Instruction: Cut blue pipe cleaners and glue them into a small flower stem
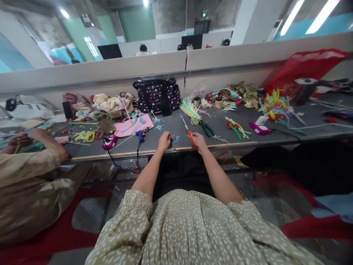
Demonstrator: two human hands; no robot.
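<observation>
My right hand (199,142) rests at the table's front edge, closed around the orange handles of a pair of scissors (187,131) whose blades point away to the upper left. My left hand (164,141) lies a little to the left, fingers curled on the grey table (176,127); whether they pinch anything is too small to see. Small blue scraps (175,138) lie between the two hands. A blue glue gun (141,134) sits left of my left hand.
A dotted dark bag (157,95) stands at the back centre. Pink paper (134,125), a pink glue gun (109,142), green-handled pliers (207,129) and bundles of coloured pipe cleaners (190,109) lie around. A co-worker's hands (24,140) work at the left. A red bag (303,70) is back right.
</observation>
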